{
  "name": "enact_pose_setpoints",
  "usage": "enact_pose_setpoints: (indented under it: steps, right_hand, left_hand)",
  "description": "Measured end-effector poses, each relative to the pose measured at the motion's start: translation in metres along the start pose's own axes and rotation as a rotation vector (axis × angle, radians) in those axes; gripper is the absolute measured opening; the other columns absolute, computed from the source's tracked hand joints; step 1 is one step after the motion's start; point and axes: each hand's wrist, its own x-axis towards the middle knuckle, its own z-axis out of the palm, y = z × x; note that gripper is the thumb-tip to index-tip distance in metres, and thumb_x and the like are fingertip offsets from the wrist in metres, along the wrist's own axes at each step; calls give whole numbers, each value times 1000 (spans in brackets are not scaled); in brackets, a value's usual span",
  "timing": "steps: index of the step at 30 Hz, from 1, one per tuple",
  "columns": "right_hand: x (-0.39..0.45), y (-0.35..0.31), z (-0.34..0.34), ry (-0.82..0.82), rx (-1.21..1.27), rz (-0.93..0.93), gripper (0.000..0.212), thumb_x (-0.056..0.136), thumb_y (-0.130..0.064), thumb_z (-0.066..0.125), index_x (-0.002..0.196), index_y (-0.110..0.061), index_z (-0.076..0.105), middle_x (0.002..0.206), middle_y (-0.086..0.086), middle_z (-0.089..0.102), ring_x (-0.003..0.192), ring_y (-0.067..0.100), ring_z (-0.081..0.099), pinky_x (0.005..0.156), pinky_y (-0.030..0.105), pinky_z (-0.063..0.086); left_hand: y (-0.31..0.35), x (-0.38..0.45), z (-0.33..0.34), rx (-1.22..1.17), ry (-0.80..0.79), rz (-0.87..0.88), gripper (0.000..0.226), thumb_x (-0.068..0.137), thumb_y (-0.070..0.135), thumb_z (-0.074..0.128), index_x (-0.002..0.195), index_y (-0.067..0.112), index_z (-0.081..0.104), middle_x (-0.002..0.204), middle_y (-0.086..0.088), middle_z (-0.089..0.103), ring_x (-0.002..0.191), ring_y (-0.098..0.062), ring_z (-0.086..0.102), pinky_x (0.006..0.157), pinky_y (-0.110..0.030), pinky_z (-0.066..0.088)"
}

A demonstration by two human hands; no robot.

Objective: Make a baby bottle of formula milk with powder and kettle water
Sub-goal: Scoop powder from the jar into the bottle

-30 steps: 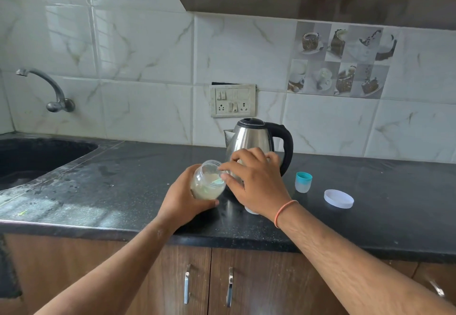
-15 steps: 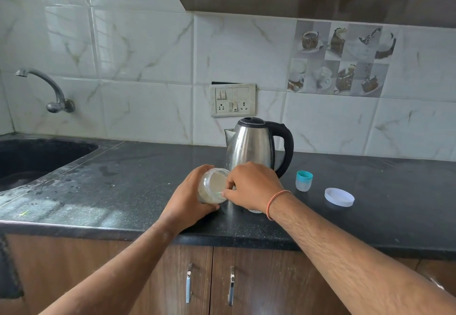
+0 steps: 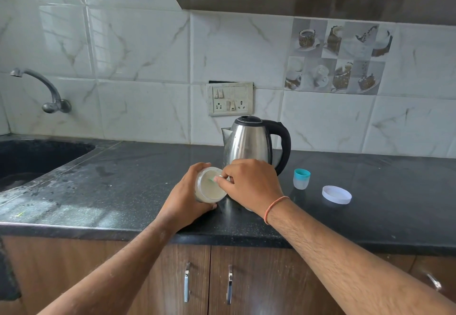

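My left hand grips a clear jar of pale formula powder, tilted with its open mouth toward me, just above the black countertop. My right hand reaches into the jar mouth, its fingertips pinching a small green scoop that only partly shows. Directly behind both hands stands the steel kettle, lid closed, with its black handle on the right. A sliver of something white peeks out under my right wrist; what it is stays hidden.
A small cup-shaped cap with a teal rim and a flat white lid lie right of the kettle. A dark sink and tap are at the left. A wall socket sits above the kettle.
The jar has come lower and tipped further, so its mouth now faces me. My right hand dropped from above the jar to its mouth, fingertips now inside with the scoop.
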Motion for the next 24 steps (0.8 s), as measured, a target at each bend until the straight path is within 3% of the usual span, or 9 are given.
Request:
enact_pose_setpoints:
  steps: [3, 7, 15, 19, 24]
  right_hand:
    - [0, -5, 1, -88, 43, 46, 37, 99, -60, 63, 96, -30, 85, 81, -8, 75, 78, 17, 68, 66, 32, 55]
    - [-1, -12, 2, -147, 88, 104, 39, 98, -61, 64, 93, -29, 84, 78, -7, 75, 74, 16, 64, 66, 30, 51]
    - [-3, -23, 5, -176, 176, 173, 37, 99, -55, 67, 85, -25, 83, 67, -6, 69, 66, 13, 58, 53, 25, 32]
    - [-3, -24, 8, -122, 134, 163, 46, 101, -52, 65, 65, -24, 67, 58, -6, 56, 61, 16, 53, 53, 28, 30]
    - [-3, -27, 9, -113, 115, 93, 39, 104, -50, 62, 86, -21, 82, 72, -3, 66, 68, 18, 55, 60, 29, 32]
  left_hand:
    - [0, 0, 0, 2, -7, 0, 103, 70, 26, 100, 153, 40, 41, 136, 22, 64, 115, -1, 65, 92, -18, 49]
    - [1, 0, 0, 8, -6, -5, 103, 70, 28, 100, 153, 40, 40, 138, 22, 64, 116, -3, 66, 96, -26, 53]
    - [5, -1, -1, 7, 2, -14, 101, 71, 32, 100, 151, 42, 39, 133, 22, 66, 114, -2, 68, 95, -25, 54]
    - [7, -1, -1, -7, 3, -32, 98, 71, 34, 98, 149, 42, 40, 129, 21, 69, 112, -4, 69, 93, -27, 55]
    - [7, -1, -1, -11, 6, -35, 96, 72, 34, 98, 148, 44, 40, 127, 21, 69, 110, -2, 70, 91, -26, 55]
